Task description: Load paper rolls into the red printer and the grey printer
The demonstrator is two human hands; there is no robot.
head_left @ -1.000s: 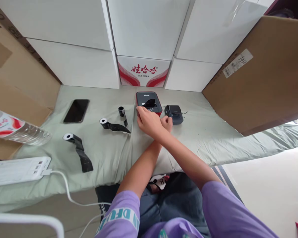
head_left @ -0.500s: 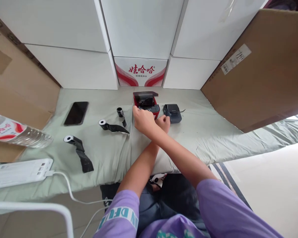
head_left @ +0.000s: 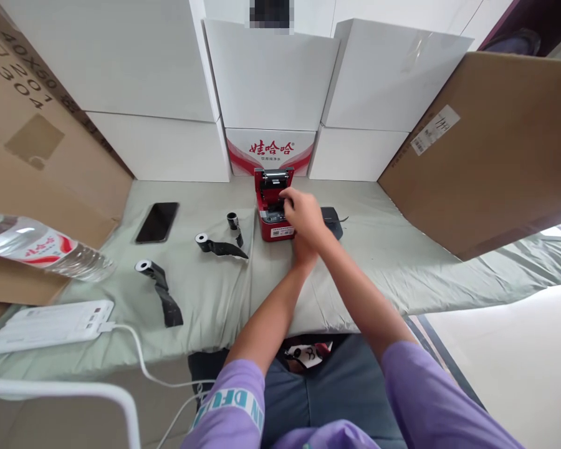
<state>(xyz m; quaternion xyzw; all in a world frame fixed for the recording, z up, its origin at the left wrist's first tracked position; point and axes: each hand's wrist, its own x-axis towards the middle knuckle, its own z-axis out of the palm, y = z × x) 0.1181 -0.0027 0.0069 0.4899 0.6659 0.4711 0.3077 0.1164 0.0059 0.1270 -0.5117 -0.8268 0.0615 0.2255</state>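
Right hand reaching, fingers curled, into the lid-up red printer mid-desk, left hand mostly hidden beneath it, grip impossible to tell, perhaps bracing the printer, black rolls alongside.

Right hand extended, fingers curled; left hand beneath, mostly hidden.

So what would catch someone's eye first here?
The small red printer with its lid up, at the back middle of the cloth-covered table, and the right hand reaching into it. To its left lie three black rolls and a dark phone.
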